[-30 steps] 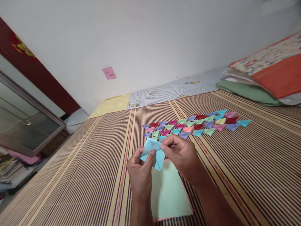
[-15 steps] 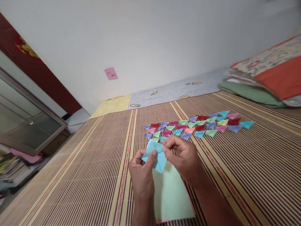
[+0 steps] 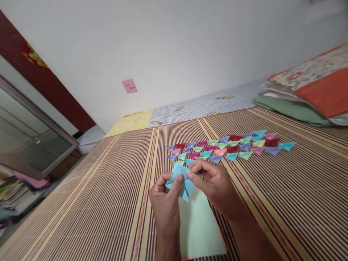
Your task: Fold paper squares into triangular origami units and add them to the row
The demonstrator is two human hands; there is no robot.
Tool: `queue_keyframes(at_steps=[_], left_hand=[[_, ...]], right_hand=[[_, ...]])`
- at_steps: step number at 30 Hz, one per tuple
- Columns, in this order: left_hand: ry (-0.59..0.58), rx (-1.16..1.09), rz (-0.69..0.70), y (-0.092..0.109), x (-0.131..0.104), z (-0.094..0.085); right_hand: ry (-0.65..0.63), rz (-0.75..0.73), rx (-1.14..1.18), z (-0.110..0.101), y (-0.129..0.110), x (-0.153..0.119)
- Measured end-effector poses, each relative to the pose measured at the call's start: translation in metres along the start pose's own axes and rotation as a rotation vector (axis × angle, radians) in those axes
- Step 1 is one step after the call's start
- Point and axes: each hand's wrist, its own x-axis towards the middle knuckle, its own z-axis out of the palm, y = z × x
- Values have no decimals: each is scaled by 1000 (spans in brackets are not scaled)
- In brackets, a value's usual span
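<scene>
Blue paper (image 3: 189, 185) is in the lower middle of the frame, and I see the left hand (image 3: 165, 203) and right hand (image 3: 214, 185) both pinching it. A pale green sheet (image 3: 201, 228) lies below them. Just past the hands, rows of little folded papers (image 3: 232, 149) sit close. The striped mat (image 3: 89, 188) spreads wide to both sides; its far edge meets a checked cloth (image 3: 187, 110). A pink note (image 3: 129, 86), upper left of the middle, has writing too small for me to read.
</scene>
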Motion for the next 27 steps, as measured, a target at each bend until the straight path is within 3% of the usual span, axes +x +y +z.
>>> queue_keyframes(at_steps=[9, 27], left_hand=[[86, 27, 27, 2, -3, 5], [89, 53, 9, 3, -5, 6]], right_hand=[[23, -16, -1, 3, -4, 1], [13, 37, -12, 2, 0, -2]])
